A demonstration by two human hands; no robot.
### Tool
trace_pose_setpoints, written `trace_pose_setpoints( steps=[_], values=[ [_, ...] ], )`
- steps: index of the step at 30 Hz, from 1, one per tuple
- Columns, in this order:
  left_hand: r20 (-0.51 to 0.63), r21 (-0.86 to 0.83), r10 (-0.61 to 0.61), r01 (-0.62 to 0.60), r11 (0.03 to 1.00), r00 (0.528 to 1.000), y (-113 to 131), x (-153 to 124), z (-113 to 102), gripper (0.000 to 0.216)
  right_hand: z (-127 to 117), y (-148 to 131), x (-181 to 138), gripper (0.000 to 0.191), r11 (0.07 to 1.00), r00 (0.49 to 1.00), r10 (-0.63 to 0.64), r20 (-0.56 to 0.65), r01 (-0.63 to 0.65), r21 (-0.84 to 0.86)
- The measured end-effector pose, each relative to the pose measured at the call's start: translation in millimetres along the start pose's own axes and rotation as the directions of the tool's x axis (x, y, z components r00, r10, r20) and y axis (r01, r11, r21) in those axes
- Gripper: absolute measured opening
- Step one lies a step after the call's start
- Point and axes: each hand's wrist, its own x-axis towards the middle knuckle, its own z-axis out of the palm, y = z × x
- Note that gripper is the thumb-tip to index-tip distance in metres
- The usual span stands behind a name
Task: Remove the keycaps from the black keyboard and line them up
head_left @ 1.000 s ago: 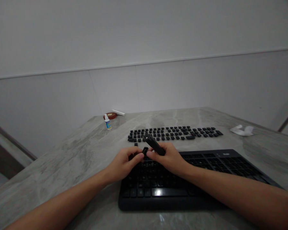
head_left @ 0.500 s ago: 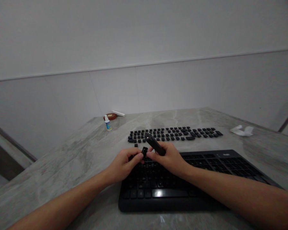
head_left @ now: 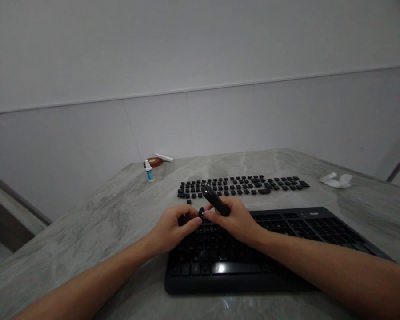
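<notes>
A black keyboard (head_left: pixel 286 249) lies on the grey marble table (head_left: pixel 120 209) in front of me. My right hand (head_left: pixel 238 218) is closed around a black pen-shaped tool (head_left: pixel 215 200) whose lower end meets a small black keycap (head_left: pixel 201 213) over the keyboard's top left corner. My left hand (head_left: pixel 171 226) is closed, its fingertips pinching that keycap from the left. Rows of loose black keycaps (head_left: pixel 242 185) lie on the table just beyond the keyboard, one single keycap (head_left: pixel 188 202) apart at the left.
A small white bottle with a blue label (head_left: pixel 149 171) stands at the far left of the table, next to a round brown object (head_left: pixel 154 161) and a white strip (head_left: pixel 164 157). Crumpled white paper (head_left: pixel 336 180) lies at the far right. A tiled wall rises behind the table.
Both hands have stayed over the keyboard's top left corner. The keycap between the fingertips sits slightly lower and is more hidden by the fingers than before.
</notes>
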Motion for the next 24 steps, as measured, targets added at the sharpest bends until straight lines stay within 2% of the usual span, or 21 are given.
trace_pose_setpoints(
  steps=[5,12,24],
  values=[
    [-0.042,0.044,0.017,-0.015,0.999,0.999,-3.2,-1.2,1.1,0.023,0.3,0.6,0.6,0.019,0.999,1.000,0.014,0.024,-0.015,0.036],
    [-0.075,0.123,0.103,-0.094,0.988,0.992,-4.9,-1.5,0.9,0.014,0.2,2.2,1.9,0.017,1.000,0.998,0.001,0.055,-0.003,0.026],
    [-0.063,0.238,0.244,-0.223,0.945,0.968,-12.0,-1.8,-1.7,0.010,0.4,3.6,1.5,0.017,0.999,0.997,-0.025,0.080,0.022,0.039]
  ],
)
